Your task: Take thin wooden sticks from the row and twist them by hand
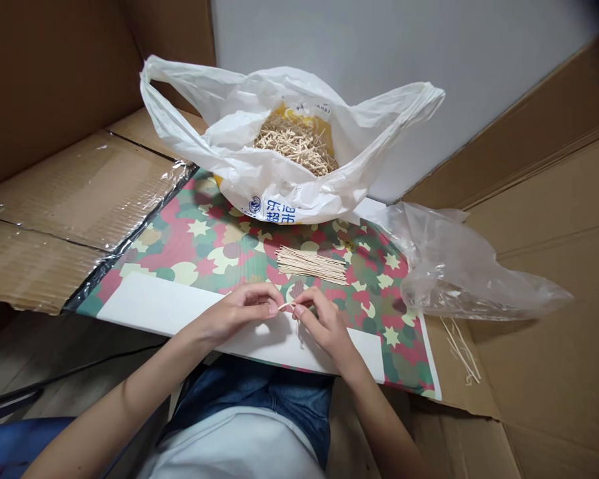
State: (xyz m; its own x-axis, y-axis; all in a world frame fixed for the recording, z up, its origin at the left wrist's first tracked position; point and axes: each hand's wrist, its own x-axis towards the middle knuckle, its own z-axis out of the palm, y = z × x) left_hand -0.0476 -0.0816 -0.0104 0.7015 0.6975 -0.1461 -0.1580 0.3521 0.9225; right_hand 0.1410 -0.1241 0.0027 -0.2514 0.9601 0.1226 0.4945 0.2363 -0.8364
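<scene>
A thin pale wooden stick (286, 306) is held between my hands above the patterned board. My right hand (325, 327) pinches it in its fingertips, and the fingertips of my left hand (239, 313) close on its other end. Just beyond my hands lies a neat bundle of similar sticks (312, 264) on the board (199, 246), which is printed with stars and camouflage patches. A white plastic carrier bag (279, 199) stands open at the far side, with a heap of sticks (297, 143) inside. A white strip (154, 305) lies under my left wrist.
Flattened cardboard (529, 319) surrounds the board, with a few loose sticks (462, 359) on it to the right. A crumpled clear plastic bag (459, 266) lies at the board's right edge. A grey wall (379, 40) rises behind. A black cable (70, 372) runs at lower left.
</scene>
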